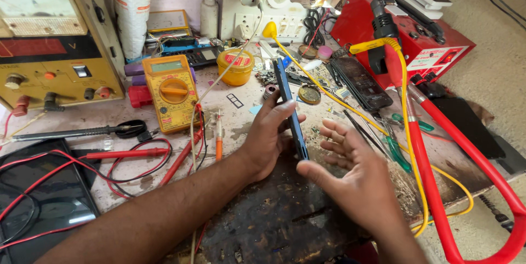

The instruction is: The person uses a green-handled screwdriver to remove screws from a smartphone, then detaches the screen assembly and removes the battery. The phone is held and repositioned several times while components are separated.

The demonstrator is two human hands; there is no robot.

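A slim blue phone (289,99) stands on its edge on the worn dark work mat (274,220), seen edge-on and pointing away from me. My left hand (268,135) grips it from the left side, fingers curled over its top edge. My right hand (356,179) hovers just to the right of the phone with fingers spread and palm facing it, thumb close to the phone's near end, holding nothing.
A yellow multimeter (171,91) with red probe leads (137,154) lies to the left, near a bench power supply (55,39). A yellow paste tin (236,67), a dark phone panel (361,83), green-handled tweezers (397,151) and a red hot-air station (416,34) with red hose (466,160) crowd the right.
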